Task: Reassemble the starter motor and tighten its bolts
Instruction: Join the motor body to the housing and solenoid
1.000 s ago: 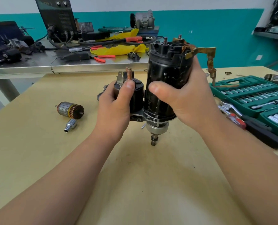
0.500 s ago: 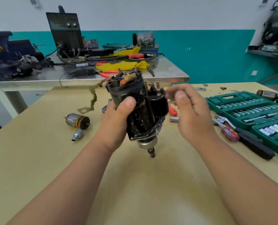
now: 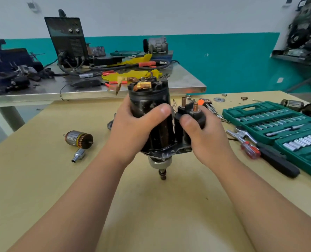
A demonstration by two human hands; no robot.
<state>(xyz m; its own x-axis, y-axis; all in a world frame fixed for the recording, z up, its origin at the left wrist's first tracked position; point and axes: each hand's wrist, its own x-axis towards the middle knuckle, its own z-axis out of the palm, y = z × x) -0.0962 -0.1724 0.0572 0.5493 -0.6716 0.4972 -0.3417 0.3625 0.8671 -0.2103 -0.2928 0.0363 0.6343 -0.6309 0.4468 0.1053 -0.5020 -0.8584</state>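
Through the head camera, my left hand [image 3: 131, 130] is wrapped round the starter motor [image 3: 149, 108], holding it above the table [image 3: 42, 175]. Its long axis is upright, shaft end down. My right hand [image 3: 205, 137] grasps the solenoid [image 3: 192, 113] just beside the body. The socket set [image 3: 271, 122] lies to my right, so I judge the right hand should let go and fetch tools.

Starter motor [image 3: 149, 104]: black casing, glossy, scuffed and flecked; nose end bare dull-grey metal. Solenoid [image 3: 188, 109]: matt black cap, copper-coloured studs. Armature [image 3: 78, 139]: copper windings, grey metal core. Socket [image 3: 78, 155]: bright polished chrome. Table [image 3: 151, 206]: smooth matt pale board. Tool case [image 3: 242, 109]: green plastic. Rear bench [image 3: 187, 82]: shiny sheet metal under yellow cloth [image 3: 138, 73].
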